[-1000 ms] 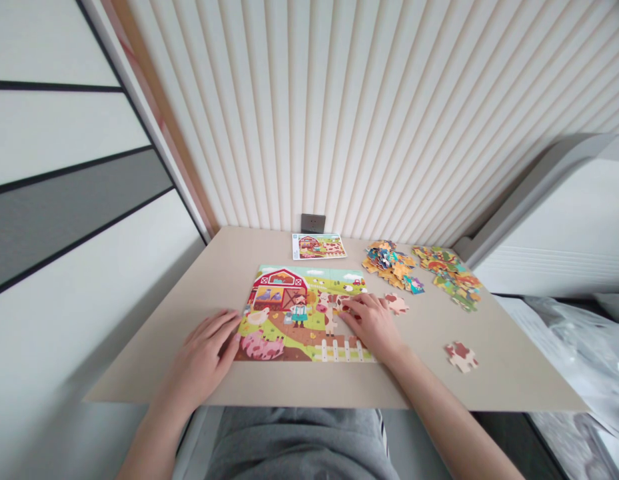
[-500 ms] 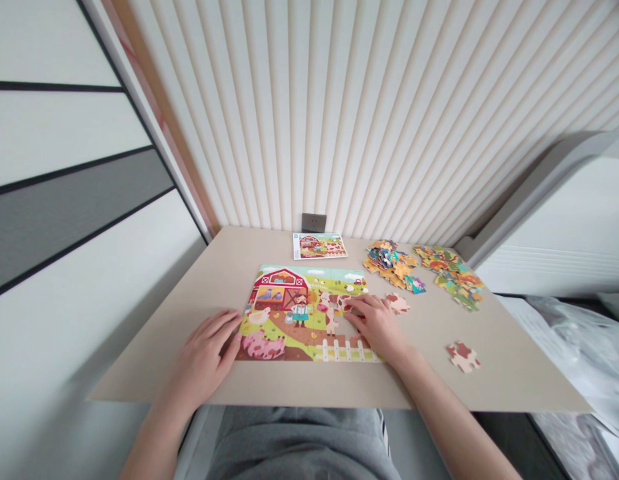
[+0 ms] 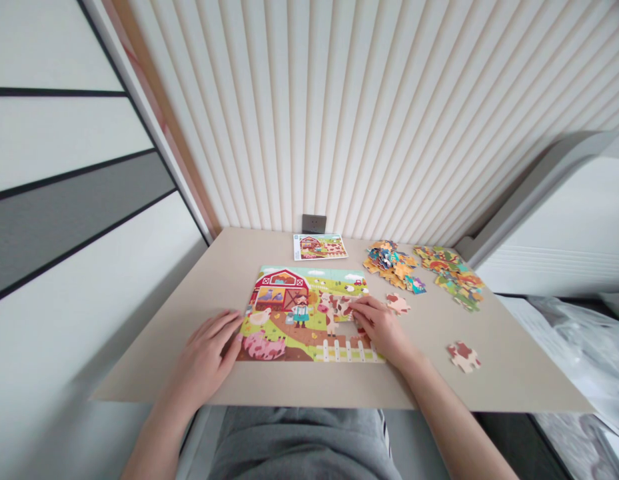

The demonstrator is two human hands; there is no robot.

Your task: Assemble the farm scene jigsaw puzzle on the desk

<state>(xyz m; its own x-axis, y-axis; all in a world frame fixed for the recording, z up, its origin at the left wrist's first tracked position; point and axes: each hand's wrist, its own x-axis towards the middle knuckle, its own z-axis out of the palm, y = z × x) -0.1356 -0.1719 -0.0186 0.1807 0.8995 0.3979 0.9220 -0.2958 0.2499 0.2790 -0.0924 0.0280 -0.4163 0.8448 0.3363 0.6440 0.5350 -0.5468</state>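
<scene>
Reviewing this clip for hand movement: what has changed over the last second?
The right hand has slid rightward, uncovering the cow puzzle piece in the farm jigsaw. The left hand stayed at the jigsaw's left edge; the loose pieces and the picture card stayed put.

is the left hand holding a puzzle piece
No, the left hand rests open at the edge of the farm jigsaw puzzle, holding nothing.

Ribbed cream wall panelling (image 3: 369, 113) rises behind a beige tabletop (image 3: 514, 380), with a dark wall socket (image 3: 314, 224) set low on it. At left: white and grey panels (image 3: 74, 207) with black seams, edged by a wooden strip (image 3: 162, 120). At right: a white cabinet with grey trim (image 3: 554, 247), crumpled clear plastic (image 3: 569, 353) below it. Light soft, even.
</scene>
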